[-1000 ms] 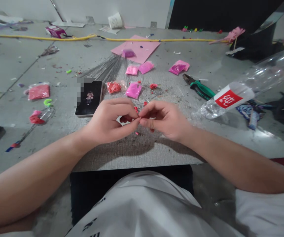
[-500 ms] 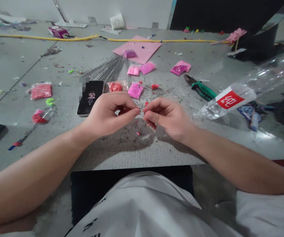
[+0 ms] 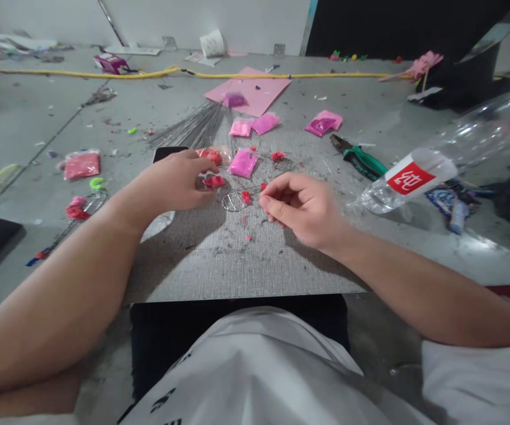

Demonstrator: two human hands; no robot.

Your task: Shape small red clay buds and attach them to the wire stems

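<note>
My left hand (image 3: 179, 180) hovers over the table, its fingers apart and bent above a small lump of red clay (image 3: 213, 182). Whether it touches that clay I cannot tell; the thumb is hidden. Thumb and forefinger of my right hand (image 3: 301, 206) are pressed together in a pinch, and whatever is between them is too small to make out. Just left of those fingertips is a looped wire piece (image 3: 232, 202) with red clay on it. Another wire loop (image 3: 285, 162) with red clay lies beyond my right hand. A pink packet (image 3: 243, 163) sits between the hands, farther back.
Partly under my left hand lies a dark phone (image 3: 166, 153). Thin wires (image 3: 188, 127) fan out behind it. Green-handled pliers (image 3: 365, 162) and a clear plastic bottle (image 3: 414, 177) lie at the right. A red packet (image 3: 82, 164) and a clay-and-wire piece (image 3: 77, 209) are at the left.
My left hand has parted from my right hand, moving left and opening over the red clay. The looped wire piece has come into view. My right hand stays nearly where it was, still pinched.
</note>
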